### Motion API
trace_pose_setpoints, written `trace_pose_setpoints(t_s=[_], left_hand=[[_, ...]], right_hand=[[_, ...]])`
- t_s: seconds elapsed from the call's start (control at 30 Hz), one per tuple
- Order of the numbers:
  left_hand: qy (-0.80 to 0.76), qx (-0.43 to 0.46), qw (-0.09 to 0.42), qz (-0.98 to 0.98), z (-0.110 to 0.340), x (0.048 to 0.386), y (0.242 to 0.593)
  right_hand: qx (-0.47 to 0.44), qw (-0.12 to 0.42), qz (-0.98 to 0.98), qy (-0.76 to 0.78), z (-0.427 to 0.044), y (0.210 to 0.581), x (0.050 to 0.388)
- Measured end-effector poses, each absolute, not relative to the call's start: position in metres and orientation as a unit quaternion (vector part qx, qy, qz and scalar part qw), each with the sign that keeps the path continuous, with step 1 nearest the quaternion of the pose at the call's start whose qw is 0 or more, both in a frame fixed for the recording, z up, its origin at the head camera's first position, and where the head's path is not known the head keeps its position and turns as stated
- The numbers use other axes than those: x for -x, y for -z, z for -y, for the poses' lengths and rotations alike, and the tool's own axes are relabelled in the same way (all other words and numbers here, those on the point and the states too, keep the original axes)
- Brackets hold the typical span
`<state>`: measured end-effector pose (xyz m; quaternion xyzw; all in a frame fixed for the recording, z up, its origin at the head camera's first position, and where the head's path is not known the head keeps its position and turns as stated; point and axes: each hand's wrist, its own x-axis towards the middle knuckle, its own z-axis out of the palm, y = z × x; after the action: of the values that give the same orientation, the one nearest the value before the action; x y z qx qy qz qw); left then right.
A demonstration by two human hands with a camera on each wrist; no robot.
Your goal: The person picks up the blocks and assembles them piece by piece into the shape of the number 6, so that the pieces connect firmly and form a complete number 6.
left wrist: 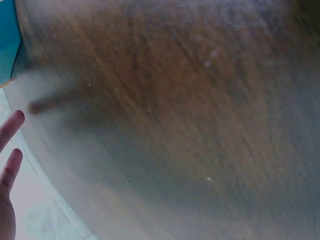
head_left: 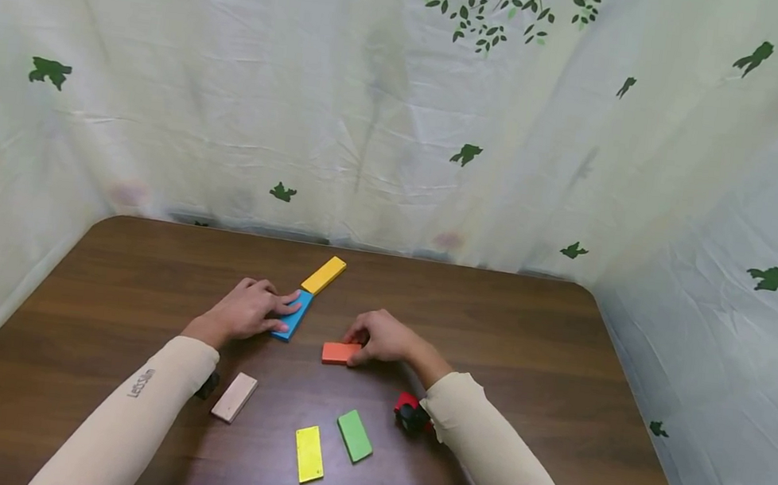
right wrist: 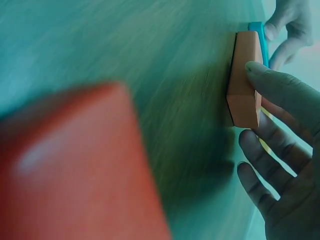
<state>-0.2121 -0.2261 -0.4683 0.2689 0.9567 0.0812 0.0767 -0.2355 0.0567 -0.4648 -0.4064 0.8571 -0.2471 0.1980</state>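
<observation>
Two dominoes-like blocks, the yellow block (head_left: 309,454) and green block (head_left: 355,436), lie nearest; beyond, I see the right hand (head_left: 381,336) pinching the orange block (head_left: 335,353), seemingly for control, and the left hand (head_left: 244,308), fingers spread, touching the blue block (head_left: 292,321), probably steadying it against the amber block (head_left: 323,275).

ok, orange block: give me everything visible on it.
The orange block is a plain, smooth-looking rectangular slab; material unclear. In the head view its long side runs left to right over the table, right of and apart from the blue block. The right grip pinches it toward its right end, hiding part. Whether it rests fully flat is unclear.
</observation>
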Motion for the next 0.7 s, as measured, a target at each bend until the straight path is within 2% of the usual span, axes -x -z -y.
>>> trace_pose_setpoints(t_s=[0.7], left_hand=[[-0.08,-0.275,0.064,-0.956,0.227,0.211,0.469]], right_hand=[[0.418,0.196,-0.852,0.249,-0.014,0.471,0.235]])
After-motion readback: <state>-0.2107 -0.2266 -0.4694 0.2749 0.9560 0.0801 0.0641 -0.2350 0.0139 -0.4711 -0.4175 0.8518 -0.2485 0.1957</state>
